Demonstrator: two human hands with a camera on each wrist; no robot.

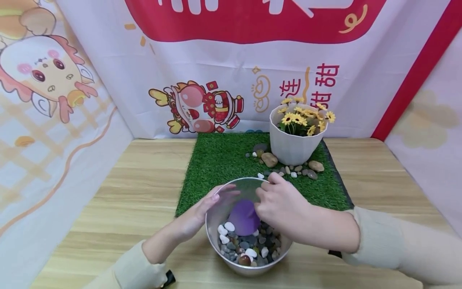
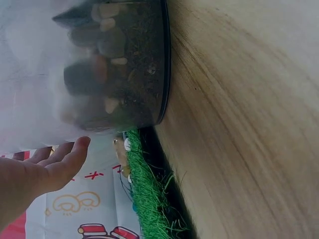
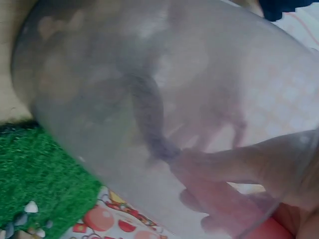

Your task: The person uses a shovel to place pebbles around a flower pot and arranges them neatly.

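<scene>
A clear, bucket-like container (image 1: 249, 271) holds a layer of grey, white and brown pebbles (image 1: 249, 245). Through its wall in the left wrist view, dark soil (image 2: 142, 64) shows low down, under the stones. My right hand (image 1: 281, 200) is curled at the container's right rim and grips a trowel with a purple blade (image 1: 244, 218), which reaches down inside to the pebbles. Its reddish handle (image 3: 239, 209) runs through my fingers in the right wrist view. My left hand (image 1: 198, 210) rests against the container's left side, fingers nearly straight and spread along the outer wall.
Behind the container lies a green turf mat (image 1: 220, 156) on the wooden table (image 1: 137, 192). A white pot (image 1: 296, 142) of yellow flowers (image 1: 299, 117) stands toward its back right, ringed by loose stones (image 1: 269, 159). A printed cloth backdrop (image 1: 216, 56) rises beyond.
</scene>
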